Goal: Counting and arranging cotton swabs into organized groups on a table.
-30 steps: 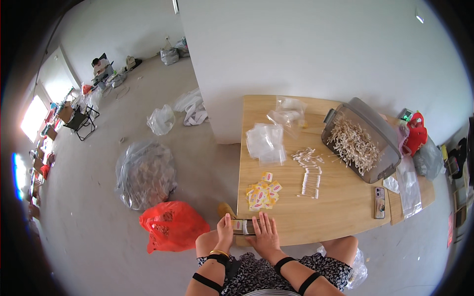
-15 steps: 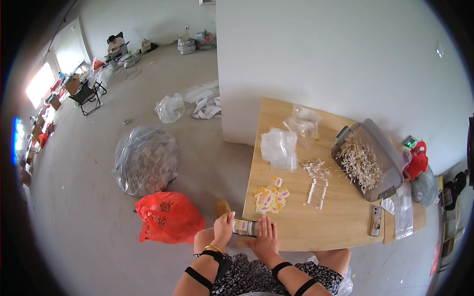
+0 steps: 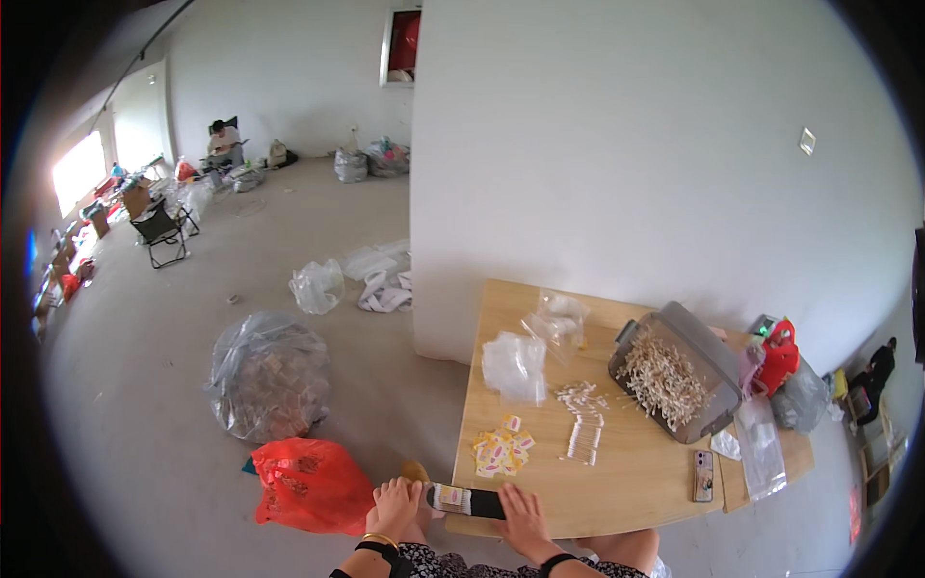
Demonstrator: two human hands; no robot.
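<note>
Between my hands, at the table's near left edge, lies a narrow dark tray-like piece (image 3: 488,504). A small pack with white cotton swabs and a yellow-and-white card (image 3: 450,497) shows at its left part. My left hand (image 3: 393,508) is closed around the left end, its fingers partly hidden. My right hand (image 3: 523,516) rests with outstretched fingers on the black right end. Just beyond lies a pile of yellow-and-white cards (image 3: 501,453). To its right are loose cotton swabs (image 3: 582,438), some lined up in a row.
A grey bin (image 3: 715,385) full of swabs lies tipped on the wooden table (image 3: 617,501), near clear bags (image 3: 514,366) and a phone (image 3: 703,477). A red bag (image 3: 313,486) and a large clear sack (image 3: 270,376) stand on the floor at left. A person (image 3: 224,140) sits far off.
My view has tilted up, so the table appears lower. My hands have moved apart along the dark piece, and more of its black right part shows beside the pack.
</note>
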